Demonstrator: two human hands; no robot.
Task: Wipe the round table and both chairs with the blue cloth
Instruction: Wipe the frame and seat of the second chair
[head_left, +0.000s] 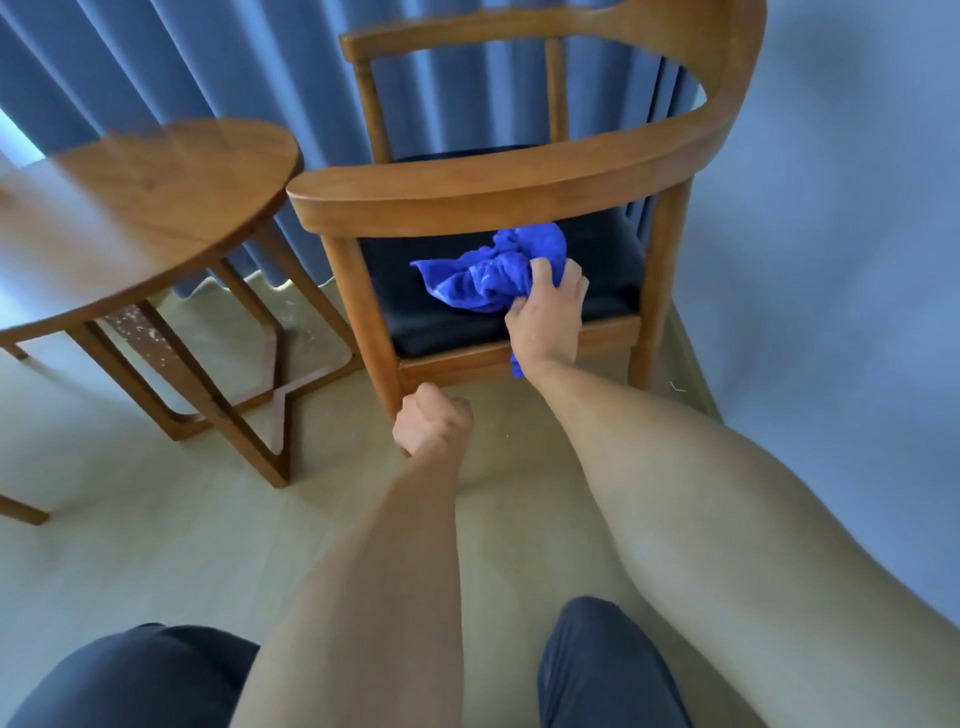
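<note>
Right hand clamped on bunched cloth, pressed onto dark seat of chair, under curved armrest. Left hand curled into fist, at front chair leg; contact unclear. Desk just left of chair.

The chair frame at centre is smooth, lightly glossy brown wood; its seat is matt black fabric. The cloth on it is plush, fuzzy blue towelling, crumpled. The table at left is polished wood with visible grain, reflecting light. The curtain behind is matt blue fabric. The floor is pale and smooth.
</note>
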